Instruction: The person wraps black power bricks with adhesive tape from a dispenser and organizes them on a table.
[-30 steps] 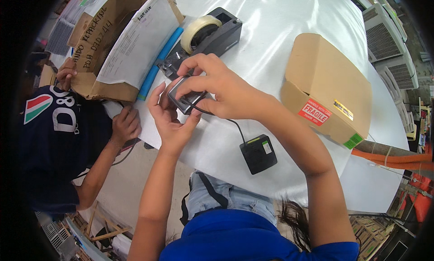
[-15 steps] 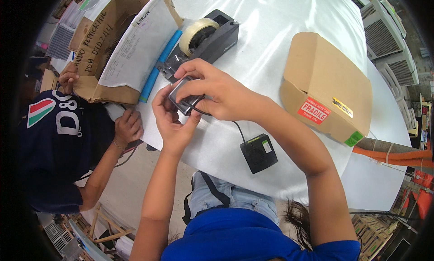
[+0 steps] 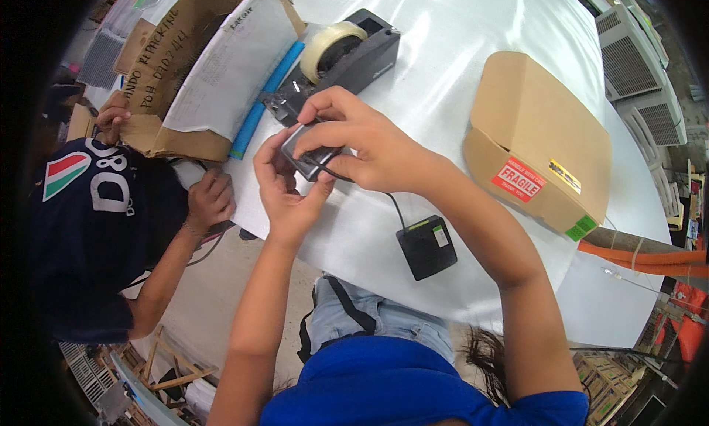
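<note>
Both my hands meet over the near left part of the white table. Between them is a small dark rectangular device (image 3: pixel 302 166) with a silvery rim, held tilted. My left hand (image 3: pixel 286 204) cups it from the left and below, thumb at its lower edge. From above, my right hand (image 3: pixel 362 147) closes on it, fingers curled over its top and hiding much of it. A thin black cable (image 3: pixel 396 209) runs out from under my right hand to a flat black square box (image 3: pixel 427 247) lying near the table's front edge.
Just beyond my hands stands a black tape dispenser (image 3: pixel 380 51) with a blue tube (image 3: pixel 267 100) beside it. An open cardboard box (image 3: pixel 148 134) is at the left, held by a co-worker's hand (image 3: pixel 113 117). A closed cardboard box (image 3: pixel 543 123) sits at the right.
The view has shifted slightly. My hands keep hold of the device, with little change in grip. The co-worker's hands stay nearly in place.
</note>
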Tool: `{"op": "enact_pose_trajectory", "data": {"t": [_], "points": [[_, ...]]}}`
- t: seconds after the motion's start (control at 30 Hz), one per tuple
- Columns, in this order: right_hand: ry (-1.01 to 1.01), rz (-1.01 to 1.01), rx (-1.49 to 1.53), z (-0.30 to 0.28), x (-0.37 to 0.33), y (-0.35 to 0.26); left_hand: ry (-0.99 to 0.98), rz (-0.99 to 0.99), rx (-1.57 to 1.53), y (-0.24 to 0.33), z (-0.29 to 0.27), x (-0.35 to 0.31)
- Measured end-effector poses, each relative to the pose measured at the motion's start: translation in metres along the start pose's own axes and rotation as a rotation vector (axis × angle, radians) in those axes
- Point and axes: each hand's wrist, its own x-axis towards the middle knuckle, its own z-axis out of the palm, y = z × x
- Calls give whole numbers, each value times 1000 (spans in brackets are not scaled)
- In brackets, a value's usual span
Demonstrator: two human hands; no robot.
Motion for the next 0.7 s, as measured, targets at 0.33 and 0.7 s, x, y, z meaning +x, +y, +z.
{"op": "enact_pose_trajectory", "data": {"t": [0.33, 0.7], "points": [[-14, 14, -36, 1, -1, -6, -24, 39, 3, -1, -2, 1], [20, 21, 15, 4, -2, -4, -34, 57, 51, -1, -2, 0]]}}
